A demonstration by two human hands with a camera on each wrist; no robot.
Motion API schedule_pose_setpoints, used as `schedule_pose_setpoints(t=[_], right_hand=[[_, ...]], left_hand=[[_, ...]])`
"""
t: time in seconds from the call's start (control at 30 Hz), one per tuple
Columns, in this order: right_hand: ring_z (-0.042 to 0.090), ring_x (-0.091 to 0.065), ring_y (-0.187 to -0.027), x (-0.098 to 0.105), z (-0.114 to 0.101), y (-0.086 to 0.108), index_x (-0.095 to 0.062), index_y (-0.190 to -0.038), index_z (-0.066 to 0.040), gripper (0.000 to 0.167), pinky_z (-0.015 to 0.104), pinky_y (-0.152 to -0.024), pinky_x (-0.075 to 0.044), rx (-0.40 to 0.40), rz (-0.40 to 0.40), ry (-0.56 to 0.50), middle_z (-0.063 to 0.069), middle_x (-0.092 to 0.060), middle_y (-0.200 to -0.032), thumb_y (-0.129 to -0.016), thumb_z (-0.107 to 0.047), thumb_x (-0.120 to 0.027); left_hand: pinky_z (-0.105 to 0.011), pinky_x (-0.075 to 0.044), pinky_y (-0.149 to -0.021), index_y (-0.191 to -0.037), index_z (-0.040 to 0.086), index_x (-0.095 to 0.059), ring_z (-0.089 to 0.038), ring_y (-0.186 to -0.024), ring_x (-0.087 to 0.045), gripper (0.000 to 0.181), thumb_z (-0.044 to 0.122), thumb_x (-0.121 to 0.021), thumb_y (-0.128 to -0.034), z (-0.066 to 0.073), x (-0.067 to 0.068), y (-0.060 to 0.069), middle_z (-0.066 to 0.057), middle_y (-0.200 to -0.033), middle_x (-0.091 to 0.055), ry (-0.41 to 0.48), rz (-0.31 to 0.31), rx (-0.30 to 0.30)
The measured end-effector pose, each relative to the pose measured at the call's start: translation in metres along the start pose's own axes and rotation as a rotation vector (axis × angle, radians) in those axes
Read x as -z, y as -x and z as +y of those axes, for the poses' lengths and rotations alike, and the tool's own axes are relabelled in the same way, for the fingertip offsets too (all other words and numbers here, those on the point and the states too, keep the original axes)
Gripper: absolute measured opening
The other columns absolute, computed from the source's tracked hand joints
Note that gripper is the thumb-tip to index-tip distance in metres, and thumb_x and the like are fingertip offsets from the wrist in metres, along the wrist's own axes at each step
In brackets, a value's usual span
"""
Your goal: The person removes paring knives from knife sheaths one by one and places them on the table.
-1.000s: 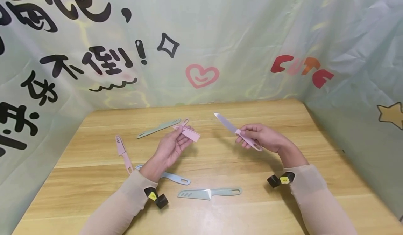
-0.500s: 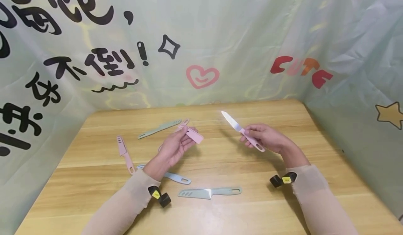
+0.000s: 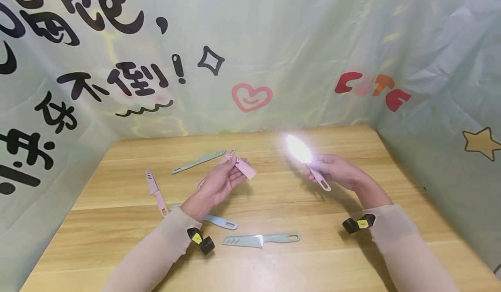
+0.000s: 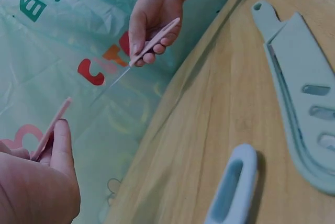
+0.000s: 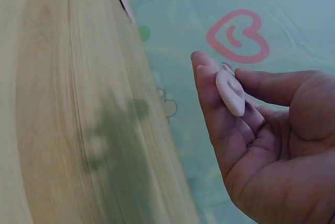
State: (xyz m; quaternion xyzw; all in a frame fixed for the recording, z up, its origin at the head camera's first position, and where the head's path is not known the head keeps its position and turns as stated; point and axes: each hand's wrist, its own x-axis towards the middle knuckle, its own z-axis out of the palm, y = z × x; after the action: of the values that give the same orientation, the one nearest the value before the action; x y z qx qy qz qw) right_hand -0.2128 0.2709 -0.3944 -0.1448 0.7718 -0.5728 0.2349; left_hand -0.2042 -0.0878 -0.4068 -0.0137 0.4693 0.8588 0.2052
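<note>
Between thumb and fingers my left hand (image 3: pixel 221 181) pinches a pink blade sheath (image 3: pixel 246 169), raised over the table. My right hand (image 3: pixel 338 172) grips a small pink-handled knife by its handle (image 3: pixel 323 182). In the head view its bare blade (image 3: pixel 299 149) glares white and points up and left, apart from the sheath. The left wrist view shows the sheath (image 4: pixel 52 130) edge-on and the thin blade (image 4: pixel 111 85). In the right wrist view the handle (image 5: pixel 230 94) is seen from its end. Another pink item (image 3: pixel 232 152) lies behind my left hand, mostly hidden.
On the wooden table (image 3: pixel 297 266) lie a green sheathed knife (image 3: pixel 199 161) at the back, a pink sheathed knife (image 3: pixel 156 193) at left, a blue knife (image 3: pixel 221 221) partly under my left wrist, and a pale green knife (image 3: pixel 260 240) in front. Printed cloth (image 3: pixel 305 44) surrounds the table.
The knife in my right hand has shifted right, and its blade now flashes bright. My left hand, with the sheath, has moved slightly right. Both grips stay the same.
</note>
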Motion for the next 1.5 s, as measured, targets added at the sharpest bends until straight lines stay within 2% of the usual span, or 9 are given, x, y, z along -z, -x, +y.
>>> schedule_pose_setpoints(t=[0.1,0.23,0.37,0.47,0.73,1.07,1.2,1.5], right_hand=[[0.044,-0.059,-0.099,0.001,-0.001,0.001,-0.054,-0.116,0.016,0.039,0.047,-0.085,-0.057,-0.002,0.005,0.01,0.036,-0.057,-0.109,-0.105,-0.021,-0.046],[0.039,-0.061,-0.099,0.002,-0.002,0.003,-0.049,-0.12,0.018,0.039,0.045,-0.086,-0.057,-0.026,0.028,-0.027,0.035,-0.057,-0.112,-0.105,-0.018,-0.046],[0.036,-0.062,-0.096,0.004,-0.003,0.004,-0.045,-0.12,0.019,0.041,0.043,-0.083,-0.058,-0.036,0.054,-0.033,0.033,-0.057,-0.111,-0.105,-0.018,-0.047],[0.034,-0.063,-0.094,0.007,-0.003,0.004,-0.046,-0.118,0.019,0.041,0.042,-0.081,-0.058,-0.031,0.056,-0.018,0.032,-0.058,-0.109,-0.105,-0.019,-0.047],[0.028,-0.065,-0.095,0.012,-0.004,0.006,-0.043,-0.121,0.019,0.035,0.04,-0.082,-0.059,-0.031,0.065,-0.054,0.024,-0.063,-0.108,-0.105,-0.012,-0.045],[0.026,-0.066,-0.092,0.015,-0.003,0.007,-0.041,-0.121,0.021,0.038,0.04,-0.082,-0.059,-0.062,0.069,-0.081,0.025,-0.063,-0.105,-0.105,-0.012,-0.046],[0.027,-0.066,-0.093,0.017,-0.002,0.008,-0.04,-0.123,0.021,0.039,0.04,-0.081,-0.059,-0.073,0.094,-0.072,0.025,-0.063,-0.105,-0.105,-0.014,-0.046],[0.025,-0.065,-0.095,0.022,-0.002,0.012,-0.041,-0.124,0.021,0.042,0.03,-0.074,-0.058,-0.075,0.136,-0.046,0.026,-0.063,-0.108,-0.105,-0.017,-0.048]], left_hand=[[-0.035,-0.052,-0.098,-0.137,-0.009,-0.044,-0.03,-0.116,-0.06,0.041,0.019,-0.041,-0.1065,0.001,-0.002,-0.002,-0.03,-0.142,-0.043,0.004,0.002,0.019],[-0.035,-0.052,-0.098,-0.139,-0.008,-0.042,-0.032,-0.118,-0.058,0.039,0.012,-0.044,-0.1052,0.003,-0.004,-0.003,-0.029,-0.14,-0.046,-0.004,0.002,0.054],[-0.035,-0.051,-0.1,-0.141,-0.008,-0.039,-0.032,-0.122,-0.055,0.04,0.011,-0.043,-0.1052,0.004,-0.005,-0.005,-0.029,-0.142,-0.044,-0.026,-0.041,0.073],[-0.035,-0.05,-0.1,-0.14,-0.01,-0.039,-0.033,-0.122,-0.055,0.04,0.01,-0.041,-0.1055,0.005,-0.005,-0.008,-0.03,-0.142,-0.043,-0.033,-0.063,0.074],[-0.036,-0.052,-0.099,-0.138,-0.011,-0.041,-0.034,-0.119,-0.058,0.039,0.009,-0.042,-0.1048,0.005,-0.007,-0.018,-0.03,-0.134,-0.05,-0.047,-0.068,0.065],[-0.036,-0.054,-0.095,-0.134,-0.012,-0.045,-0.032,-0.112,-0.062,0.036,0.008,-0.043,-0.1041,0.002,-0.011,-0.027,-0.028,-0.129,-0.056,-0.109,-0.055,0.076],[-0.035,-0.055,-0.094,-0.134,-0.012,-0.046,-0.034,-0.116,-0.06,0.036,0.009,-0.044,-0.1045,0.001,-0.012,-0.033,-0.028,-0.129,-0.055,-0.134,-0.057,0.083],[-0.037,-0.054,-0.096,-0.137,-0.014,-0.041,-0.038,-0.122,-0.054,0.041,0.009,-0.046,-0.1037,-0.001,-0.019,-0.045,-0.03,-0.132,-0.053,-0.168,-0.066,0.084]])
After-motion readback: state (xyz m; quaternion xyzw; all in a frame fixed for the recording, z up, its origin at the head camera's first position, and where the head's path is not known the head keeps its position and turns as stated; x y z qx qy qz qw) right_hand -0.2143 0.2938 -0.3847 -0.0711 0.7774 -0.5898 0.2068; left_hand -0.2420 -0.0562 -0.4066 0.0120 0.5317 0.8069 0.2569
